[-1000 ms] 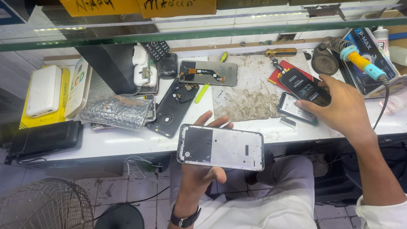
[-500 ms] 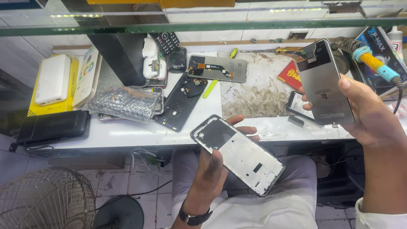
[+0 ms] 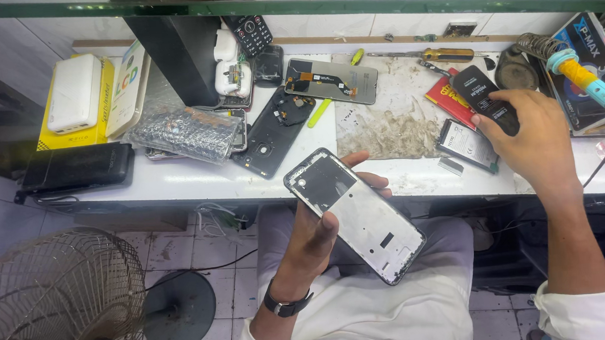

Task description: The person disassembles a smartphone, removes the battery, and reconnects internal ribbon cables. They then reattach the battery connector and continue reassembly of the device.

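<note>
My left hand (image 3: pixel 314 236) holds a bare silver phone frame (image 3: pixel 356 213) over my lap, just below the bench edge, tilted with its camera end up and to the left. My right hand (image 3: pixel 535 139) reaches onto the white bench (image 3: pixel 194 183) and grips the lower end of a flat black battery-like part (image 3: pixel 483 94). That part lies over a red card (image 3: pixel 446 96). A second black battery (image 3: pixel 467 145) lies just left of my right hand.
A stained work mat (image 3: pixel 392 115), a black phone back cover (image 3: pixel 276 130), a display panel (image 3: pixel 331 80), a screwdriver (image 3: pixel 445 54) and a blue-handled soldering iron (image 3: pixel 580 71) lie on the bench. At left are a white power bank (image 3: pixel 75 92) and a black pouch (image 3: pixel 72 168). A floor fan (image 3: pixel 45 316) stands below.
My right hand has come down from a raised position, where it held a flat grey part, to the bench at the black part. The frame in my left hand stays tilted.
</note>
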